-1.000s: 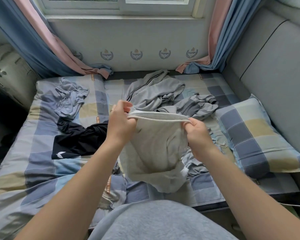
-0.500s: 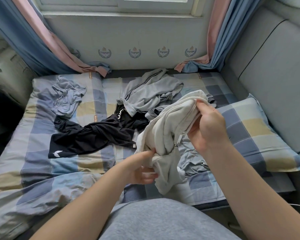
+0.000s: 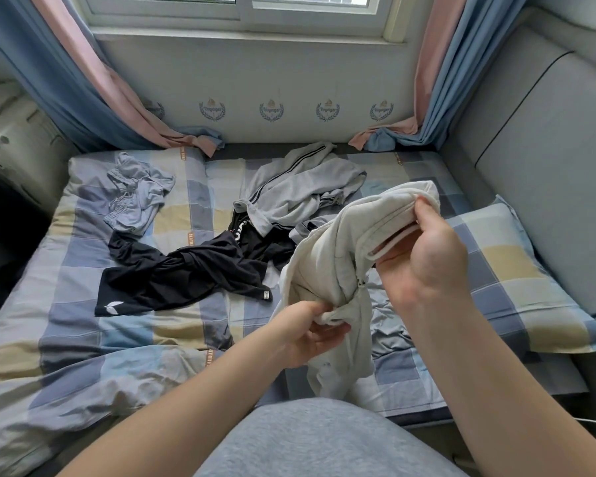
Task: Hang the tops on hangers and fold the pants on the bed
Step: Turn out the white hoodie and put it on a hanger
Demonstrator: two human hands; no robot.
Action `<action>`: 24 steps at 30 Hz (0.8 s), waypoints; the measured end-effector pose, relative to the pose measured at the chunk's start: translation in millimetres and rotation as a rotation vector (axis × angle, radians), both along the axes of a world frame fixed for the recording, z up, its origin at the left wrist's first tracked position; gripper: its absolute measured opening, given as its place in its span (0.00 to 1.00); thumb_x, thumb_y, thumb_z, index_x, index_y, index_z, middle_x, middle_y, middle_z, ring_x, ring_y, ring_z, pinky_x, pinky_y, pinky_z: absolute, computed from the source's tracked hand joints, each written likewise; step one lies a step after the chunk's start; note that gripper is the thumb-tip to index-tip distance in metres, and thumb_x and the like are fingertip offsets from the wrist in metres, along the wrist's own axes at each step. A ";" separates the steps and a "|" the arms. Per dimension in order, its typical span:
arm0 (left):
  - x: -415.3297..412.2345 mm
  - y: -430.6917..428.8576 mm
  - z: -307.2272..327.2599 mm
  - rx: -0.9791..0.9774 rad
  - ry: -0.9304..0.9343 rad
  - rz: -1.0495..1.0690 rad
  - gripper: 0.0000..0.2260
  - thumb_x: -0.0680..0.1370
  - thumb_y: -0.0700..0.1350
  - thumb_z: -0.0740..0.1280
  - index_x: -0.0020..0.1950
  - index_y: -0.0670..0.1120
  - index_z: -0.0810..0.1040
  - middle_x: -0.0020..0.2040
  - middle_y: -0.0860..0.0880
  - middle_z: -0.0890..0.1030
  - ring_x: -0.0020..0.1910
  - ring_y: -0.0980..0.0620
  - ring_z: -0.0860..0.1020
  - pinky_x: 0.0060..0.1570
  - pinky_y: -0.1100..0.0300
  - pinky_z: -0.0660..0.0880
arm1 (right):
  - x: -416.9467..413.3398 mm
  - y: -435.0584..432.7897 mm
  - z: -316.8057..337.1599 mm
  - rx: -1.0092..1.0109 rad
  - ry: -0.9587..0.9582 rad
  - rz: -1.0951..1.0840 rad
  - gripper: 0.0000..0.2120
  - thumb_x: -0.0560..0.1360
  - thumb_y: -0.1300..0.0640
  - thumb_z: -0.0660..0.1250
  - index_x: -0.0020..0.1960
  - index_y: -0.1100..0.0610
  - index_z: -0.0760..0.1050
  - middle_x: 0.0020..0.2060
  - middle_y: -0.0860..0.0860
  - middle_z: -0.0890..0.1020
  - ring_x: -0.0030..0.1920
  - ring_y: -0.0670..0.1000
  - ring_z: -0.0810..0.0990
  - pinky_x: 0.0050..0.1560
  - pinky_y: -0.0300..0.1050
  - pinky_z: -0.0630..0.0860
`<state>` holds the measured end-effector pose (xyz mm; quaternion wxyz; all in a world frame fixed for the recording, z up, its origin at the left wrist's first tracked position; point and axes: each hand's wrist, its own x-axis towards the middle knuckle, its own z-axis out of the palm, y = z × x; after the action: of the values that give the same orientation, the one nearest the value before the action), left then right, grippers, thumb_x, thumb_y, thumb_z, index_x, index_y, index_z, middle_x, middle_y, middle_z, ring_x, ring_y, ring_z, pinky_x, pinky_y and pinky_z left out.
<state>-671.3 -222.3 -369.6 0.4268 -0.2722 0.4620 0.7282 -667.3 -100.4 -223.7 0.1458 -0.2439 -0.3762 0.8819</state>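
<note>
Right hand (image 3: 424,256) grips the upper edge of the cream garment (image 3: 327,266), thumb on top and fingers curled beneath, at 2 o'clock from the view centre. Left hand (image 3: 310,335) pinches a bunched lower fold of the same garment at 5 o'clock, palm turned upward.

Function of the hold: the two grip points are set apart and at different heights, so the cloth hangs slack between them above the bed (image 3: 83,339). This probably allows the garment to be turned and identified. A small zip pull shows near its middle, but whether it is a top or pants cannot be told.

Arm pose: both forearms enter from 6 o'clock. The right forearm rises steeply with the wrist bent inward; the left forearm lies lower and flatter, angled toward 2 o'clock.

Remaining items on the bed, all unfolded:
- black garment (image 3: 186,273), at 9 o'clock of the held cloth.
- grey striped top (image 3: 300,191), at 12 o'clock, overlapping the black garment.
- pale blue shorts (image 3: 135,194), at 10 o'clock, well apart.

No hanger is visible. A checked pillow (image 3: 516,270) lies at 3 o'clock.
</note>
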 end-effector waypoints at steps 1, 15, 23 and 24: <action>-5.2 -1.3 -0.4 -0.021 0.032 0.102 0.07 0.81 0.34 0.61 0.56 0.33 0.76 0.49 0.35 0.81 0.45 0.41 0.83 0.37 0.52 0.83 | -0.2 0.4 0.9 0.006 -0.002 -0.007 0.11 0.83 0.57 0.60 0.58 0.61 0.78 0.41 0.54 0.86 0.44 0.52 0.86 0.46 0.49 0.83; -53.5 -63.0 109.5 0.504 0.301 0.576 0.17 0.79 0.34 0.51 0.33 0.42 0.71 0.26 0.49 0.71 0.23 0.54 0.72 0.27 0.62 0.77 | -34.8 62.4 -20.6 0.008 -0.128 -0.121 0.18 0.83 0.48 0.57 0.61 0.58 0.79 0.55 0.58 0.85 0.55 0.59 0.84 0.51 0.56 0.83; -48.3 -72.4 105.8 0.374 0.372 0.453 0.08 0.76 0.44 0.62 0.50 0.43 0.77 0.41 0.47 0.75 0.39 0.52 0.75 0.47 0.57 0.77 | -1.0 23.3 -113.7 0.609 -0.509 0.233 0.29 0.76 0.42 0.63 0.72 0.55 0.67 0.72 0.56 0.70 0.70 0.58 0.72 0.68 0.64 0.71; -47.0 -71.8 104.7 0.327 0.390 0.465 0.09 0.80 0.44 0.60 0.53 0.42 0.78 0.41 0.46 0.77 0.39 0.51 0.77 0.44 0.57 0.78 | 4.9 15.9 -117.1 0.851 -0.464 0.238 0.26 0.76 0.41 0.63 0.69 0.53 0.69 0.72 0.54 0.68 0.72 0.56 0.69 0.70 0.63 0.68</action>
<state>-718.3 -294.1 -264.9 0.1911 -0.1537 0.3377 0.9088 -662.4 -84.5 -340.8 0.0434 -0.3082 -0.7503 0.5832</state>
